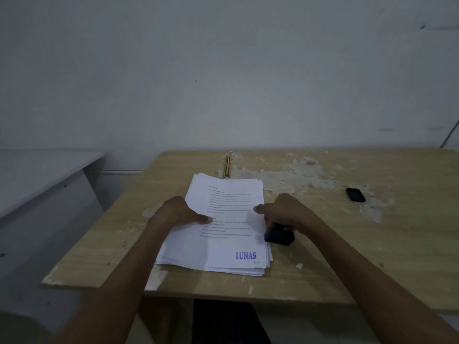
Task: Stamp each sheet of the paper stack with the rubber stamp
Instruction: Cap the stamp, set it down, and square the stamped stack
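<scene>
I am looking down at the paper stack point(223, 224) lying near the middle of the desk point(347, 244), its top sheet already carrying a purple LUNAS mark point(246, 255) at the near right corner. My left hand point(177, 211) is resting on the stack's left edge, thumb lying flat across the sheet. My right hand point(285, 212) is curling its grip around the rubber stamp point(279, 235) just beside the stack's right edge, forefinger reaching onto the paper; the blur is hiding how firmly, I think loosely. The sheets are fanning unevenly, so peeling the top one could be dragging two together, leaving one unstamped.
</scene>
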